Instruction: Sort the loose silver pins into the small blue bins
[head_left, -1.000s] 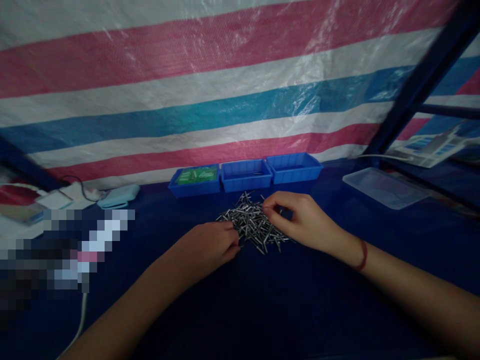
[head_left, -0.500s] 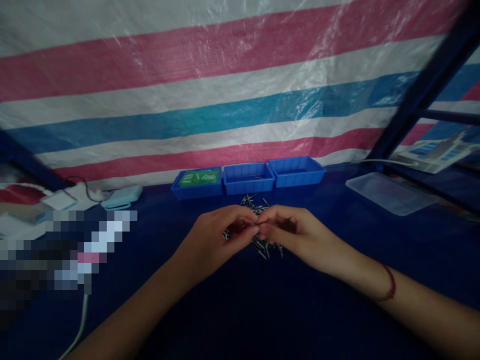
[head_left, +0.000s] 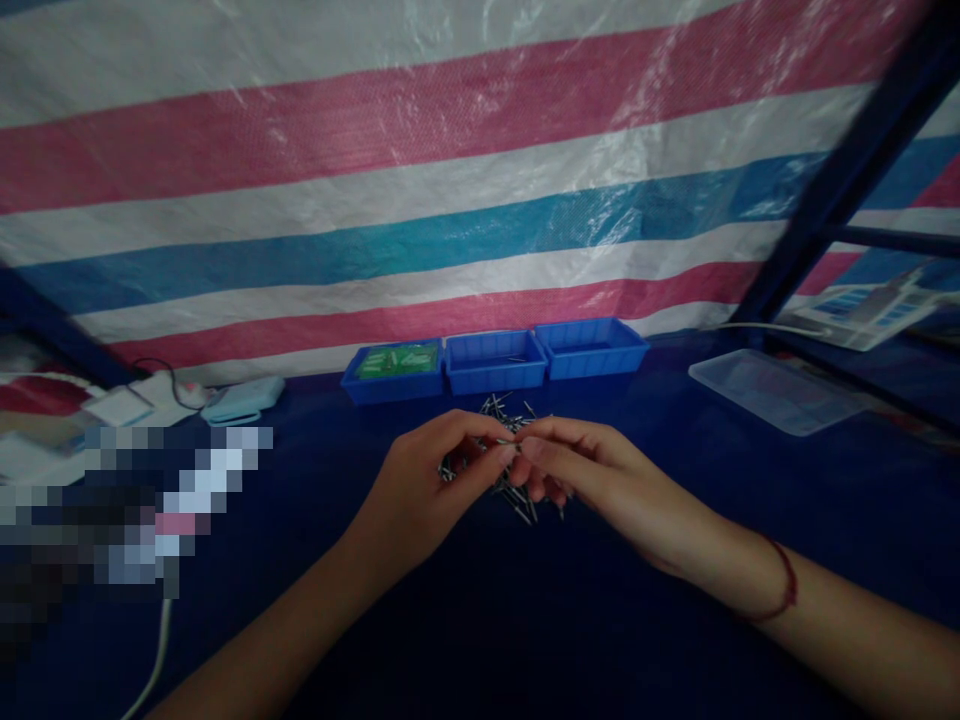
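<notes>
Over the flat dark-blue bench (head_left: 480,620), I have the left hand (head_left: 412,482) and right hand (head_left: 604,462) meeting above a loose heap of silvery metal pins (head_left: 516,500), both pinched on one slender pin (head_left: 508,442); I'd grip lightly, holding it level.

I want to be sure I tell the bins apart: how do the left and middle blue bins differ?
The left bin has its floor covered by a green package, while the middle bin shows its floor with a thin metal piece.
The left bin ends the row; the middle bin stands between two others, behind the pile of metal pins.
Both are blue and open-topped.
</notes>
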